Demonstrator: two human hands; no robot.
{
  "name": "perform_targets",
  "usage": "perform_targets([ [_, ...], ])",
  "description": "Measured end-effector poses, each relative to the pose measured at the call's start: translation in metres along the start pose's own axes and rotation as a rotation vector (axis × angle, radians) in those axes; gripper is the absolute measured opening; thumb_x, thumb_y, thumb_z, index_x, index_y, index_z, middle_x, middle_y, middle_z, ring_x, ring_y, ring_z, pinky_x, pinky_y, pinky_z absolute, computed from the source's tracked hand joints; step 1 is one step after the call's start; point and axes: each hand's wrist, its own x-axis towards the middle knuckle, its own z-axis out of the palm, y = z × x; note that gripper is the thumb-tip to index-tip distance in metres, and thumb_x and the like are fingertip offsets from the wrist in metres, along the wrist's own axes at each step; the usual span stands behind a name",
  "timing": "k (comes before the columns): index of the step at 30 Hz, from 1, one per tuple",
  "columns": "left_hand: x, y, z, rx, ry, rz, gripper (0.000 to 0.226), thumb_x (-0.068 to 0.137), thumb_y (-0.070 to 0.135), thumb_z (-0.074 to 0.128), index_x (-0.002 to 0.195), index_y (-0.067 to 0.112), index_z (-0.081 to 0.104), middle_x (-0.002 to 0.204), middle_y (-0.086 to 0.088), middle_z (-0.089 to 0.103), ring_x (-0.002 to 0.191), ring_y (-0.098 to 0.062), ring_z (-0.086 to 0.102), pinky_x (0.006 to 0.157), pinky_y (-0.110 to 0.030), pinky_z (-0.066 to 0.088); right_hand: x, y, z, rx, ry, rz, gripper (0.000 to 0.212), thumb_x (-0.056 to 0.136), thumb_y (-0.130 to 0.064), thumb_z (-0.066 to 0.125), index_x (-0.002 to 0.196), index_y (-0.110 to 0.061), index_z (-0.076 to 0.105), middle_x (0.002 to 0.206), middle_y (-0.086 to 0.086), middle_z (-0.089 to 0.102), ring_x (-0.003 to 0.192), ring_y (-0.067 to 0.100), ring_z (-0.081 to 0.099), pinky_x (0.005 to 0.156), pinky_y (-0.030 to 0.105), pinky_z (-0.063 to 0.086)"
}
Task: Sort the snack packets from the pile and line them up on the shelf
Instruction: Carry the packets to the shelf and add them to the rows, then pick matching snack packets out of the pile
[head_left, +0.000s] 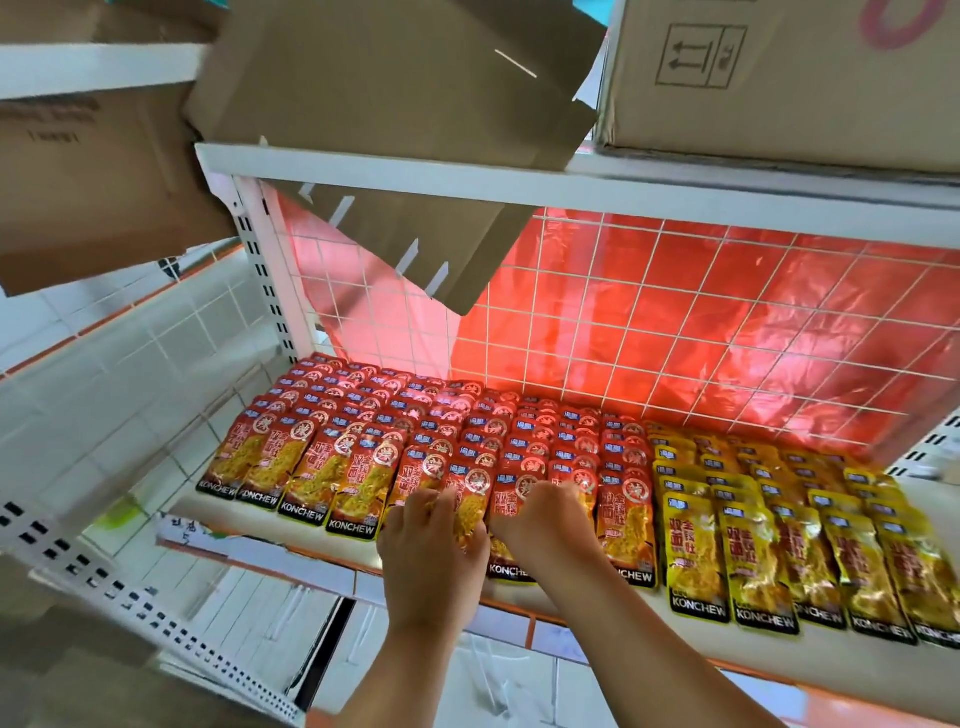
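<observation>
Red snack packets (363, 431) lie in overlapping rows across the left and middle of the white shelf (332, 540). Yellow packets (769, 525) fill the rows on the right. My left hand (431, 540) rests on the front red packets, its fingers curled over one packet's edge (467, 512). My right hand (550, 525) sits just beside it, fingers bent down onto a neighbouring red packet (511, 519). Both hands cover the fronts of those packets, so the exact hold is partly hidden.
A white wire grid with red film (675, 322) backs the shelf. Folded cardboard (395, 130) hangs down from the shelf above. A cardboard box (779, 78) stands on the upper shelf at right. A perforated white upright (260, 270) borders the left side.
</observation>
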Motion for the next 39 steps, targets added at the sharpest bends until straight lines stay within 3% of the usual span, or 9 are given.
perform_targets([
  [2, 0.000, 0.000, 0.000, 0.001, -0.003, -0.002, 0.043, 0.075, 0.039, 0.075, 0.113, 0.018, 0.072, 0.110, -0.004, 0.068, 0.095, -0.030, 0.061, 0.076, -0.043, 0.054, -0.002, 0.000, 0.000, 0.002, 0.016, -0.021, 0.044, 0.084, -0.037, 0.073, 0.111, -0.005, 0.060, 0.116, 0.013, 0.042, 0.066, 0.012, 0.055, 0.047, 0.018, 0.037],
  [5, 0.000, -0.001, 0.000, 0.009, -0.007, 0.002, 0.045, 0.073, 0.037, 0.079, 0.113, 0.018, 0.072, 0.110, -0.004, 0.068, 0.095, -0.030, 0.062, 0.076, -0.043, 0.055, -0.006, 0.003, 0.000, -0.019, 0.056, -0.069, 0.042, 0.081, -0.028, 0.075, 0.114, -0.011, 0.056, 0.113, 0.010, 0.047, 0.079, 0.020, 0.058, 0.065, 0.027, 0.052],
  [7, 0.001, -0.001, 0.001, 0.015, -0.004, 0.012, 0.045, 0.073, 0.038, 0.076, 0.113, 0.018, 0.072, 0.108, -0.004, 0.068, 0.094, -0.030, 0.062, 0.075, -0.041, 0.054, -0.009, 0.007, 0.002, -0.048, 0.055, -0.090, 0.044, 0.080, -0.023, 0.075, 0.117, -0.014, 0.055, 0.107, 0.007, 0.048, 0.084, 0.023, 0.058, 0.070, 0.030, 0.055],
  [11, 0.001, 0.000, 0.000, 0.018, -0.008, 0.000, 0.048, 0.072, 0.041, 0.073, 0.114, 0.018, 0.072, 0.108, -0.003, 0.068, 0.094, -0.029, 0.063, 0.077, -0.041, 0.053, -0.009, 0.013, 0.006, -0.037, -0.004, -0.067, 0.045, 0.083, -0.017, 0.072, 0.124, -0.012, 0.053, 0.113, 0.010, 0.049, 0.081, 0.022, 0.053, 0.065, 0.025, 0.044],
  [20, 0.001, 0.001, 0.001, 0.022, -0.002, -0.002, 0.056, 0.063, 0.035, 0.089, 0.114, 0.018, 0.073, 0.109, -0.003, 0.068, 0.096, -0.032, 0.064, 0.078, -0.044, 0.054, -0.008, 0.012, 0.007, 0.011, 0.003, -0.065, 0.042, 0.086, -0.007, 0.067, 0.124, -0.013, 0.053, 0.110, 0.008, 0.044, 0.080, 0.020, 0.053, 0.068, 0.025, 0.049],
  [25, 0.001, 0.000, 0.003, 0.009, -0.010, -0.012, 0.058, 0.064, 0.034, 0.091, 0.116, 0.018, 0.072, 0.110, -0.003, 0.068, 0.098, -0.032, 0.063, 0.081, -0.046, 0.055, -0.009, 0.014, 0.006, 0.025, -0.001, -0.088, 0.042, 0.086, -0.008, 0.070, 0.124, -0.013, 0.053, 0.107, 0.005, 0.042, 0.071, 0.012, 0.047, 0.053, 0.016, 0.037],
  [29, 0.001, -0.001, 0.005, 0.000, -0.012, -0.026, 0.059, 0.065, 0.035, 0.092, 0.118, 0.018, 0.072, 0.111, -0.003, 0.068, 0.099, -0.032, 0.062, 0.083, -0.046, 0.054, -0.010, 0.014, 0.005, 0.027, 0.004, -0.105, 0.040, 0.084, -0.012, 0.070, 0.120, -0.014, 0.054, 0.105, 0.005, 0.045, 0.072, 0.012, 0.047, 0.051, 0.017, 0.035],
  [34, 0.000, -0.002, 0.006, -0.014, 0.001, -0.033, 0.055, 0.069, 0.037, 0.089, 0.118, 0.019, 0.071, 0.112, -0.003, 0.067, 0.100, -0.032, 0.062, 0.083, -0.046, 0.054, -0.011, 0.016, 0.004, 0.001, 0.017, -0.117, 0.035, 0.083, -0.020, 0.070, 0.113, -0.015, 0.054, 0.101, 0.004, 0.048, 0.075, 0.017, 0.053, 0.051, 0.021, 0.035],
  [39, 0.000, -0.003, 0.007, -0.041, 0.058, -0.009, 0.045, 0.076, 0.042, 0.073, 0.115, 0.020, 0.071, 0.111, -0.003, 0.067, 0.098, -0.032, 0.062, 0.080, -0.044, 0.052, -0.011, 0.019, 0.000, 0.001, 0.035, -0.122, 0.030, 0.083, -0.023, 0.069, 0.107, -0.018, 0.050, 0.100, 0.002, 0.049, 0.067, 0.012, 0.044, 0.048, 0.023, 0.027],
])
